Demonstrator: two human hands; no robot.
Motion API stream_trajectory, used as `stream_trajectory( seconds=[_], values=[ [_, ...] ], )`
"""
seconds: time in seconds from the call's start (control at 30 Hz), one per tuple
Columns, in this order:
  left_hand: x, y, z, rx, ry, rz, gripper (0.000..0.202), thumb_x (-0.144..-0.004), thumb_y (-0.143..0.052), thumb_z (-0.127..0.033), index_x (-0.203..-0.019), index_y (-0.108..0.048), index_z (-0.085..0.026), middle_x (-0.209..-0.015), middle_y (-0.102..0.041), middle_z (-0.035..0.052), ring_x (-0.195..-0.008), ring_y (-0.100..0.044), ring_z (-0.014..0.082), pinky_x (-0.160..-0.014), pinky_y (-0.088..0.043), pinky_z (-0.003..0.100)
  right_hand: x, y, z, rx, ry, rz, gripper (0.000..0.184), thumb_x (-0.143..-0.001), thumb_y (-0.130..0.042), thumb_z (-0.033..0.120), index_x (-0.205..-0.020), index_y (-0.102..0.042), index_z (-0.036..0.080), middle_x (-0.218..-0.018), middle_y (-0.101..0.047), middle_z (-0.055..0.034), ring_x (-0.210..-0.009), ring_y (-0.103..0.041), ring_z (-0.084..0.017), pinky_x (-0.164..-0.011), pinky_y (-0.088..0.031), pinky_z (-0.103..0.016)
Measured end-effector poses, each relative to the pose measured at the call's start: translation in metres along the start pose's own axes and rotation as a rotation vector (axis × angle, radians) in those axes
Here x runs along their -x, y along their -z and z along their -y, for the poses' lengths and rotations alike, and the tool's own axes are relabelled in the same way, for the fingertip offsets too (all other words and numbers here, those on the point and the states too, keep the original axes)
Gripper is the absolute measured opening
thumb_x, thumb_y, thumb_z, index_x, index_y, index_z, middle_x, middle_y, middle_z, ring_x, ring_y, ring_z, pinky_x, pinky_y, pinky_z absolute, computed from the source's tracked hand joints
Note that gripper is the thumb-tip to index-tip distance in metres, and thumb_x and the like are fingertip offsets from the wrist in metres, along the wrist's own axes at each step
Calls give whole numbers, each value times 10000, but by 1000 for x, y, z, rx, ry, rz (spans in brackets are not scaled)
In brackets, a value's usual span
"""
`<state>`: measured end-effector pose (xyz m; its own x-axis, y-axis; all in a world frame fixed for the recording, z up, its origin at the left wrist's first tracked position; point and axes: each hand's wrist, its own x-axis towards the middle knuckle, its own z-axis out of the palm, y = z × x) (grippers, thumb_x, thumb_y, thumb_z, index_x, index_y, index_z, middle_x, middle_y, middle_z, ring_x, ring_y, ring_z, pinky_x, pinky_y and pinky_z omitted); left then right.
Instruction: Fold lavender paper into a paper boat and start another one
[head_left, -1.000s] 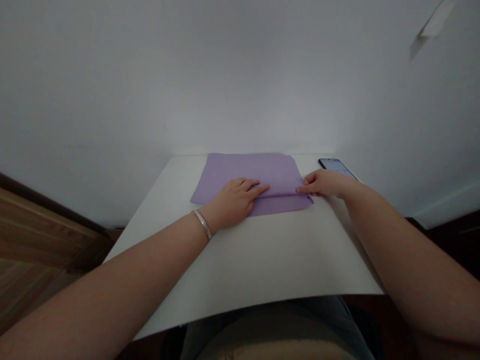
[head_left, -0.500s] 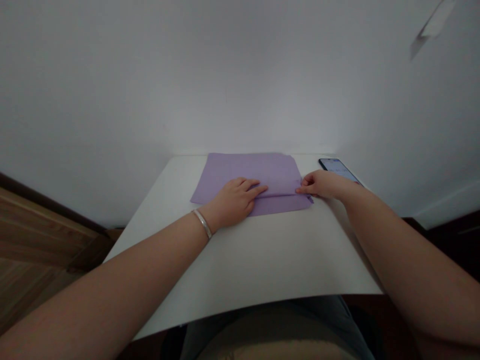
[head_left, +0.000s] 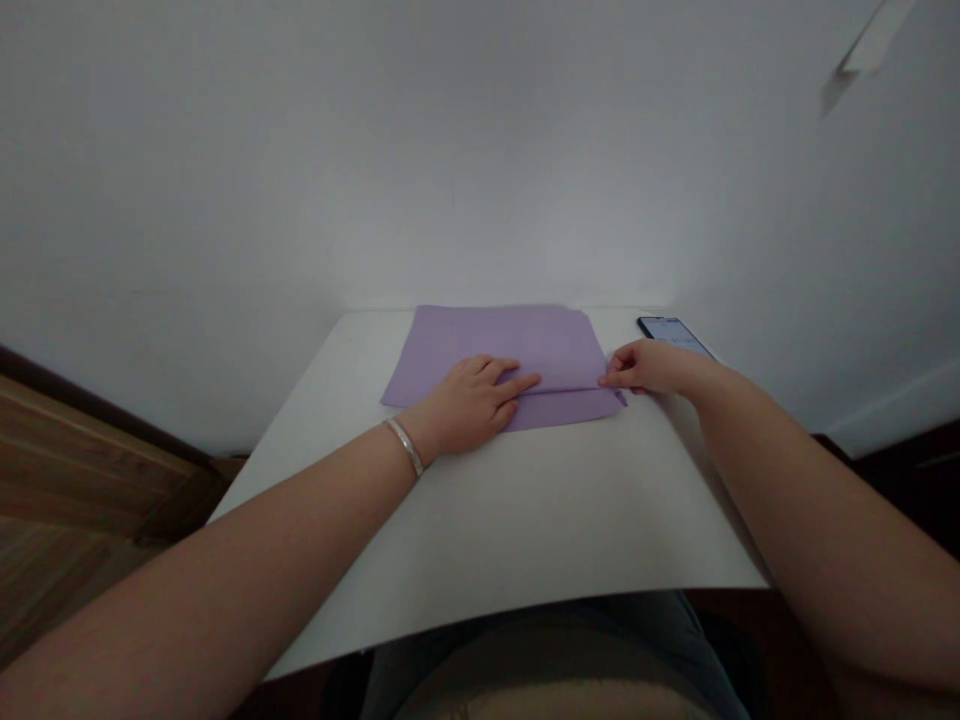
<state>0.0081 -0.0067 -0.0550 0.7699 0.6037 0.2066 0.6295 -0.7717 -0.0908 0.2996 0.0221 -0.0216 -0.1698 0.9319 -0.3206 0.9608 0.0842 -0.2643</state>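
A folded purple paper sheet (head_left: 517, 345) lies at the far middle of the white table (head_left: 510, 510). My left hand (head_left: 469, 405), with a silver bracelet on the wrist, lies flat on the sheet's near edge, its index finger stretched along the fold line. My right hand (head_left: 649, 367) is at the sheet's right edge, fingers curled and pinched on the corner of the folded flap.
A dark phone (head_left: 673, 333) with a lit screen lies at the table's far right corner, just behind my right hand. A white wall stands right behind the table. Wooden floor shows to the left, and my lap is below the near edge.
My right hand has slid slightly to the right along the fold. My left index finger has crept a little further along the crease.
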Motion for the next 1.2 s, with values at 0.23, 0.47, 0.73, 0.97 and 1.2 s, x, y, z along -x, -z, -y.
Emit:
stream_trajectory(
  seconds=[0.23, 0.47, 0.73, 0.97, 1.2],
  values=[
    [0, 0, -2, -2, 10, -4, 466, -977, -325, -335, -1427, -408, -248, -1392, -482, 116, -1201, -465, 258, -1031, -343, 435, 3, 1, 2, -67, 15, -225, 243, -748, -630, 441, -745, -648, 199, -660, -648, -9, -583, -547, -134, -524, -377, -250],
    [-1, 5, -1, 10, 15, -21, 454, -975, -340, -333, -1416, -425, -267, -1384, -490, 110, -1205, -464, 256, -1035, -343, 441, 27, 1, 46, 143, 394, -232, 233, -817, -565, 256, -978, -733, 233, -945, -724, -30, -820, -641, -165, -742, -463, -265],
    [-1, 16, 0, -21, 28, -11, 454, -973, -348, -345, -1409, -437, -254, -1391, -490, 111, -1216, -472, 264, -1033, -357, 436, 38, -3, 68, 451, 412, -203, 314, -832, -566, 284, -1107, -703, 218, -1064, -677, -83, -930, -647, -233, -843, -475, -340],
    [-3, 14, -1, 11, -57, 18, 498, -986, -305, -349, -1432, -384, -142, -1505, -370, 90, -1360, -353, 232, -1139, -220, 422, 45, -15, 70, 428, 460, -267, 331, -883, -462, 208, -1131, -680, 185, -1116, -654, -114, -1000, -620, -223, -896, -457, -338],
    [-4, 19, -4, 37, -69, 136, 546, -977, -342, -404, -1478, -279, -199, -1546, -269, 113, -1427, -251, 232, -1159, -128, 476, 50, -16, 73, 427, 440, -256, 365, -890, -440, 192, -1187, -650, 170, -1066, -644, -122, -953, -608, -220, -855, -447, -330]
  ],
)
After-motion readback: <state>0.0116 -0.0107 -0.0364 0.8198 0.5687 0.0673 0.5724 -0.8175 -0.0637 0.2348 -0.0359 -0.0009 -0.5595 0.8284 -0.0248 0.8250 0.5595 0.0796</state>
